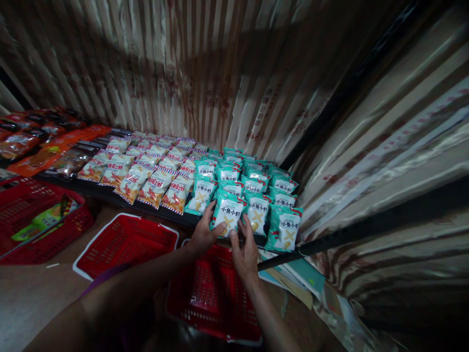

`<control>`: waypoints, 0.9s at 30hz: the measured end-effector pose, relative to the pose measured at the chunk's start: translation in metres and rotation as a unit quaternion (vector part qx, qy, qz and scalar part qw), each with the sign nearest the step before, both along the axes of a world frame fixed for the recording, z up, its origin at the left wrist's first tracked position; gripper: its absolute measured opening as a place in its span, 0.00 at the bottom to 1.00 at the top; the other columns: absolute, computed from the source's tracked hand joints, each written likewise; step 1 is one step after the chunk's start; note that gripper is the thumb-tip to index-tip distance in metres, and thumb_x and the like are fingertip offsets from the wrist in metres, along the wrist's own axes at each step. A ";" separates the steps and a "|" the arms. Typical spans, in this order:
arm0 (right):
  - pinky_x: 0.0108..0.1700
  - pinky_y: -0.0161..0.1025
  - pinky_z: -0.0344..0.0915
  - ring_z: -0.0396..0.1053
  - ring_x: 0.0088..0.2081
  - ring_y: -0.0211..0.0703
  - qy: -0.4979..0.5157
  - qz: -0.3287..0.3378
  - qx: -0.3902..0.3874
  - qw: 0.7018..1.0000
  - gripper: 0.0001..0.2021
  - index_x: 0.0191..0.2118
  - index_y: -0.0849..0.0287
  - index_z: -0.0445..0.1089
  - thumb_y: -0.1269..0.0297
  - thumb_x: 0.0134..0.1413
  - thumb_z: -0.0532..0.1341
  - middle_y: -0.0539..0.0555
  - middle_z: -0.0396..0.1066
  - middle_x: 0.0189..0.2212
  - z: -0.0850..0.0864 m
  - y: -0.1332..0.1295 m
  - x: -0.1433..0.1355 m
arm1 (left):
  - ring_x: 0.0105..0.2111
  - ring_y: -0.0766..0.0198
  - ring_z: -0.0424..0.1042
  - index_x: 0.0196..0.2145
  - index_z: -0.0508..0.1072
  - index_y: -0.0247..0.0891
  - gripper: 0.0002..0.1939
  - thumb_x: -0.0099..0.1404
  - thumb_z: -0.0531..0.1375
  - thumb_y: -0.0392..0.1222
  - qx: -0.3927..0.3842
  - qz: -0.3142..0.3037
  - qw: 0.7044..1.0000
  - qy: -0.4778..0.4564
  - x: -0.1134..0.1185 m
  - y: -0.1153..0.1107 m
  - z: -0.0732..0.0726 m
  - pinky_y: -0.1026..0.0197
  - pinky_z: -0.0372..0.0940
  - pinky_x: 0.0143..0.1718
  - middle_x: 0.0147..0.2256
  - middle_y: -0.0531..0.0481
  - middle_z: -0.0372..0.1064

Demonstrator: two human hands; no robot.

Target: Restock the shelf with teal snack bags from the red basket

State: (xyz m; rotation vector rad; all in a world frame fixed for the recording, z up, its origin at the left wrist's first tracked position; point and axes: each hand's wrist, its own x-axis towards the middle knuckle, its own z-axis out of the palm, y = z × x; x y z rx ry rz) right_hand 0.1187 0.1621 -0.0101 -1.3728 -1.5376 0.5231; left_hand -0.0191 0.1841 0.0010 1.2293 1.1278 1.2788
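A teal-and-white snack bag [229,211] is between my two hands at the front of the shelf. My left hand [205,232] grips its left side, the thumb lying across the front. On its lower right side, the fingers of my right hand [244,247] are closed against the bag. Matching bags stand in rows behind and beside it, among them a neighbouring teal bag [257,213] and another teal bag [285,229] at the right end. To the left, white-and-orange snack bags [157,187] lie in tilted rows.
Below my arms sits a red basket [205,313]; a second red basket [126,244] is left of it. A third red basket [78,222] holds green packs. Orange packages [58,146] fill the shelf's far left. A dark pole [366,230] and striped curtain [366,186] border the right.
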 end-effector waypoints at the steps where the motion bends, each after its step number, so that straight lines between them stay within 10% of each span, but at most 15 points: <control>1: 0.51 0.49 0.67 0.67 0.54 0.51 -0.005 0.004 -0.005 1.000 0.31 0.63 0.61 0.50 0.54 0.58 0.54 0.65 0.66 0.54 -0.001 -0.001 -0.001 | 0.51 0.55 0.66 0.62 0.51 0.34 0.39 0.57 0.61 0.45 -0.002 0.001 1.000 0.003 -0.001 0.000 0.000 0.54 0.62 0.53 0.54 0.40 0.64; 12: 0.59 0.57 0.56 0.49 0.64 0.52 -0.275 -0.055 0.244 0.928 0.26 0.65 0.57 0.46 0.69 0.62 0.47 0.62 0.59 0.59 -0.002 0.013 0.006 | 0.42 0.60 0.71 0.51 0.62 0.36 0.26 0.57 0.60 0.48 -0.015 0.011 1.000 0.003 -0.010 0.008 -0.005 0.58 0.67 0.45 0.44 0.45 0.71; 27: 0.60 0.51 0.58 0.54 0.61 0.49 -0.326 -0.003 0.176 0.929 0.20 0.56 0.61 0.65 0.65 0.61 0.48 0.58 0.69 0.53 0.063 0.119 0.032 | 0.42 0.57 0.71 0.50 0.59 0.36 0.23 0.59 0.55 0.46 -0.033 0.092 0.984 0.151 0.011 -0.002 0.007 0.56 0.64 0.45 0.42 0.42 0.70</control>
